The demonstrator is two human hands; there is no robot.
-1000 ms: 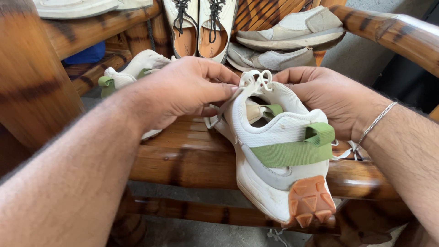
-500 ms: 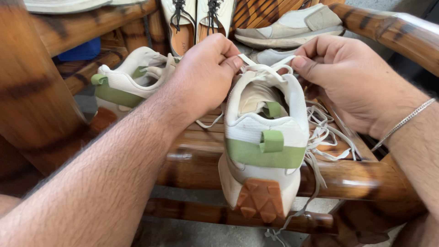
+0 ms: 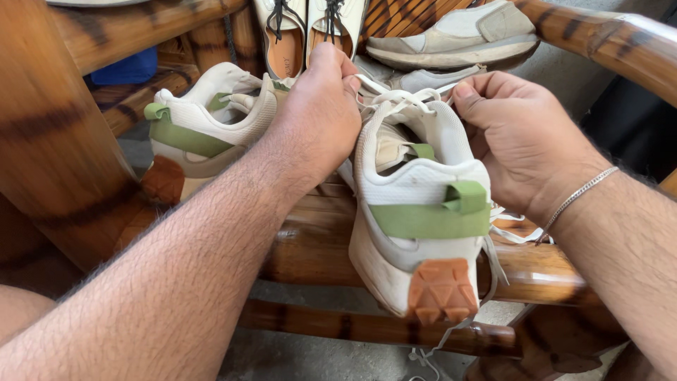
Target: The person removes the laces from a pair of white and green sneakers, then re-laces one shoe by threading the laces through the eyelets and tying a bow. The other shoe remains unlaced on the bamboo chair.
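A white sneaker [image 3: 416,190] with a green heel strap and an orange sole tip stands heel-towards-me on a bamboo bench [image 3: 310,247]. My left hand [image 3: 321,113] pinches its white lace [image 3: 395,99] at the left of the shoe's opening. On the other side, my right hand [image 3: 518,137] grips the same lace and rests against the shoe's right side. The lace is pulled taut between both hands above the tongue. The matching sneaker [image 3: 204,127] lies to the left, partly behind my left forearm.
Several other shoes sit at the back: a cream pair with black laces [image 3: 307,35] and grey-white sneakers [image 3: 458,42]. A thick bamboo armrest [image 3: 613,42] runs along the right, a bamboo post [image 3: 49,127] stands at the left. Loose lace ends hang below the bench.
The sneaker has tilted slightly so its heel points more to the right. Both hands stay on the lace, a little closer together than half a second ago.
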